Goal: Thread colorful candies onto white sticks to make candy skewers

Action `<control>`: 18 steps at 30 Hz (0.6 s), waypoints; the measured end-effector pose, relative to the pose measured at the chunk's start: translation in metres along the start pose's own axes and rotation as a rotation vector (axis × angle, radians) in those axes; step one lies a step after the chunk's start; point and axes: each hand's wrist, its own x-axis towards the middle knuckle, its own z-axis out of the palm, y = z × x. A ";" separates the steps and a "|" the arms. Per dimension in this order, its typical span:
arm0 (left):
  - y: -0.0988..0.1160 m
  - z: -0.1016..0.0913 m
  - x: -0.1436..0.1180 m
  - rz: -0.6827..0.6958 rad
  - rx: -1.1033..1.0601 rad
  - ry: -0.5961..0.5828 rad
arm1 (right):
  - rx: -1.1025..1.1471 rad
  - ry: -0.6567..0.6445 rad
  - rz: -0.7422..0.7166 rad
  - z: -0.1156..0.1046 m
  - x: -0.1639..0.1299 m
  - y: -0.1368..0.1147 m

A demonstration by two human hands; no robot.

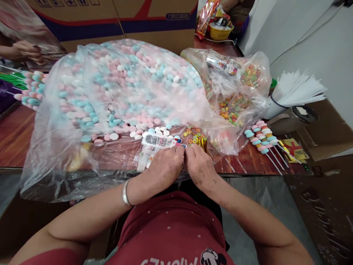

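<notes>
My left hand and my right hand meet at the table's front edge, knuckles up and fingers closed. Between them they pinch a clear printed plastic wrapper, which has black codes on it and spreads out to the left. My fingertips are hidden behind the knuckles. Just beyond my right hand lies a bundle of gold twist ties, beside loose ring-shaped gummies. Pink, white and blue candies spill from a big clear bag in front of me.
Finished candy skewers lie at right, near a cup of white sticks and a lidded mug. Behind stand a bag of ring gummies and a large carton. At left, another person's hand is near more skewers.
</notes>
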 end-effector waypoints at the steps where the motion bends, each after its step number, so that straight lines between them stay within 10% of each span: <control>1: 0.003 0.002 -0.002 0.061 0.097 0.153 | 0.115 0.015 0.121 0.005 0.004 0.000; 4: 0.007 0.009 -0.013 0.328 0.137 0.517 | 0.622 0.051 0.427 0.011 0.016 -0.001; 7: 0.007 0.013 -0.031 0.505 -0.060 0.479 | 1.035 0.081 0.627 0.006 0.023 -0.010; 10: 0.004 0.011 -0.043 0.197 -0.443 0.272 | 1.196 0.087 0.665 -0.003 0.024 -0.026; 13: -0.002 -0.003 -0.046 -0.168 -0.935 0.316 | 1.274 0.039 0.604 -0.009 0.023 -0.043; 18: -0.015 -0.044 -0.058 -0.024 -1.207 0.317 | 1.335 -0.038 0.417 -0.006 0.023 -0.065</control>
